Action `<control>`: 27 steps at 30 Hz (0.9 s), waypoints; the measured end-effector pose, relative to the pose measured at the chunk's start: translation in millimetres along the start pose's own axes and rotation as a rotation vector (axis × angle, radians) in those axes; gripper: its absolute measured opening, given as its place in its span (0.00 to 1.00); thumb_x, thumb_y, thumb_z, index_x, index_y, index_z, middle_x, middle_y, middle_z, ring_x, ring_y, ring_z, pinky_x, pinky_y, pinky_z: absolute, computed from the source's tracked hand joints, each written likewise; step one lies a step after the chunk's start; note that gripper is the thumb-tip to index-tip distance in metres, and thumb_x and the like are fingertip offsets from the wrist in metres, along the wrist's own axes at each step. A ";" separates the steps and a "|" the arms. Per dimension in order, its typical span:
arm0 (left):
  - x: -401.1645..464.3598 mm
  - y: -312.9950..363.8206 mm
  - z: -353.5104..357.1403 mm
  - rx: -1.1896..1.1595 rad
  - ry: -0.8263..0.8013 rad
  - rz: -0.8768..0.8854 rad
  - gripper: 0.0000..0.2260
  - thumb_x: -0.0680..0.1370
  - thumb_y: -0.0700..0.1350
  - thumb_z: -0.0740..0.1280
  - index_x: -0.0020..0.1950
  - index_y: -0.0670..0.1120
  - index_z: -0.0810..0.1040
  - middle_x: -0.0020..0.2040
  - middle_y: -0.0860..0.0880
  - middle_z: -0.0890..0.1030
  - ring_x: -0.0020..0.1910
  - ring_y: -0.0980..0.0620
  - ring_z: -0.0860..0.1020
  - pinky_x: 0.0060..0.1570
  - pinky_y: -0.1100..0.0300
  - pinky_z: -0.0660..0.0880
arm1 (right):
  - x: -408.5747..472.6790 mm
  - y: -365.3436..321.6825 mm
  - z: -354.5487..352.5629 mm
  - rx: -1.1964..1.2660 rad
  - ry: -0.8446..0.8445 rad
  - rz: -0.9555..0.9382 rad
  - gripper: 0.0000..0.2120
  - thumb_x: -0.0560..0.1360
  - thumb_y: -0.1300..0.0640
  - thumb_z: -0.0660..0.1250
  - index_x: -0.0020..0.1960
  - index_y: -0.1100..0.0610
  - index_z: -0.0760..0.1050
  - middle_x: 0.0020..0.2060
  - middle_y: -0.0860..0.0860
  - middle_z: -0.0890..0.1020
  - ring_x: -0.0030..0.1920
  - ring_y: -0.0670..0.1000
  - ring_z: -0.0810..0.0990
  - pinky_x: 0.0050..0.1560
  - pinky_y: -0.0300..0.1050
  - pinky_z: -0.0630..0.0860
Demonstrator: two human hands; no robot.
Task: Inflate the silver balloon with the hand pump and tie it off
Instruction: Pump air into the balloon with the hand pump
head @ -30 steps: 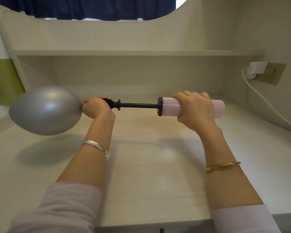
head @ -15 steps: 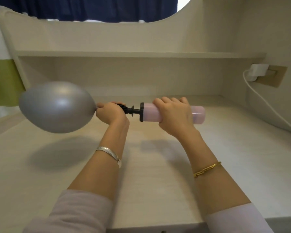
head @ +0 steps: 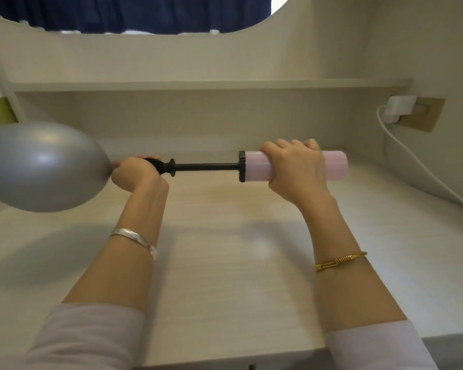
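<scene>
The silver balloon [head: 42,165], partly inflated and egg-shaped, hangs in the air at the far left above the desk. Its neck sits on the black nozzle end of the hand pump [head: 254,166]. My left hand [head: 133,174] grips the balloon's neck together with the nozzle, hiding where they join. The pump's black rod is pulled out to the right. My right hand [head: 296,168] is wrapped around the pink barrel, whose right end sticks out past my fingers.
A pale wooden desk [head: 225,263] lies under my arms, with a low shelf [head: 198,85] along the back wall. A white charger [head: 400,108] is plugged into a wall socket at the right, its cable [head: 422,172] trailing down along the desk's right side.
Half a second ago the pink barrel was pushed in close to my left hand. My right hand has pulled it back out to the right, exposing the black rod. The balloon has shifted left.
</scene>
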State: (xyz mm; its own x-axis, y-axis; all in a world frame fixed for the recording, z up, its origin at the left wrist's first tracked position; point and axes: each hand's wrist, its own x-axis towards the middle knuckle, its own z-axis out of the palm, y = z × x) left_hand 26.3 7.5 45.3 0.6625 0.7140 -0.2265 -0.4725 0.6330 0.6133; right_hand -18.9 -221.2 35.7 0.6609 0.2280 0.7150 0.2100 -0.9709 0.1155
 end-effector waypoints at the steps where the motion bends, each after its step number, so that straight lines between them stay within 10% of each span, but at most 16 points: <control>1: -6.3 -4.8 -0.2 0.011 0.000 0.009 0.16 0.82 0.42 0.48 0.34 0.43 0.62 0.28 0.47 0.70 0.20 0.51 0.68 0.22 0.63 0.71 | 1.2 -4.3 1.0 0.000 -0.005 -0.021 0.16 0.66 0.63 0.67 0.52 0.52 0.72 0.44 0.51 0.79 0.39 0.54 0.71 0.45 0.47 0.59; 13: -23.2 -14.6 7.5 0.023 -0.054 0.040 0.18 0.82 0.44 0.47 0.32 0.44 0.62 0.14 0.52 0.69 0.13 0.54 0.68 0.21 0.65 0.71 | -2.7 -3.8 -0.3 0.074 0.004 -0.024 0.17 0.65 0.61 0.68 0.53 0.51 0.73 0.44 0.50 0.80 0.42 0.55 0.76 0.45 0.46 0.60; 27: -40.5 -31.0 1.1 0.081 -0.029 0.052 0.17 0.82 0.43 0.47 0.34 0.44 0.62 0.27 0.47 0.70 0.14 0.55 0.68 0.18 0.66 0.69 | -0.6 -35.6 9.5 0.037 -0.050 -0.087 0.17 0.64 0.63 0.67 0.52 0.53 0.70 0.44 0.51 0.79 0.38 0.55 0.72 0.43 0.46 0.58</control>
State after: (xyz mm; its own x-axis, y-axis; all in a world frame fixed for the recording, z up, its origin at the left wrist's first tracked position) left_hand 14.7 -41.4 36.3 0.6554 0.7355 -0.1716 -0.4591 0.5683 0.6828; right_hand -19.9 -186.0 24.6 0.6739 0.3153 0.6682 0.2939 -0.9441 0.1491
